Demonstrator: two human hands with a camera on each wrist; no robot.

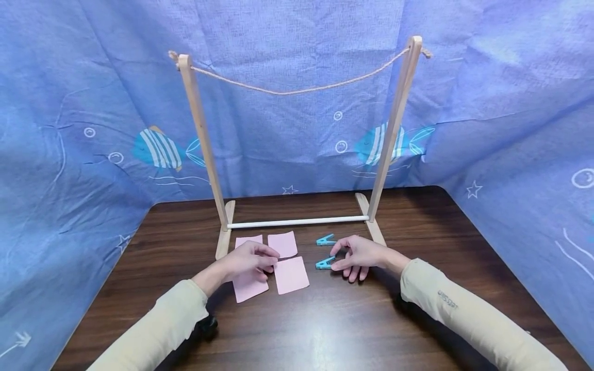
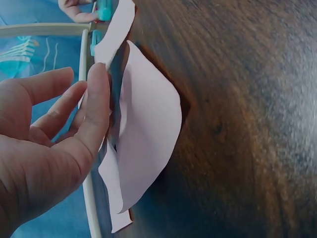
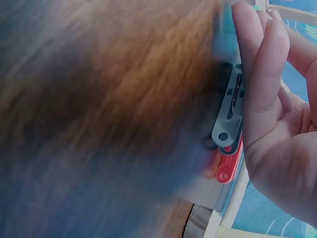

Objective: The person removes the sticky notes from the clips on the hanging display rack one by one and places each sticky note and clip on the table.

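Over the pink paper squares hovers my left hand (image 1: 252,259), fingertips by the near left corner of one pink paper square (image 1: 291,275). In the left wrist view its thumb and fingers stand apart with nothing between them, beside a curled pink paper (image 2: 151,124). To the right, my right hand (image 1: 356,256) pinches the handle end of a light-blue clothespin (image 1: 323,264) on the table. Another light-blue clothespin (image 1: 326,240) lies just behind it. The right wrist view, partly blurred, shows a grey-green clothespin (image 3: 229,114) and a red clothespin (image 3: 228,171) beside the hand.
A wooden frame stands behind the papers, with a left post (image 1: 201,134), a right post (image 1: 394,123) and a sagging rope (image 1: 283,93) between their tops. A white rod (image 1: 297,222) joins the feet. A blue fish-print curtain (image 1: 287,139) surrounds the dark wooden table (image 1: 325,330).
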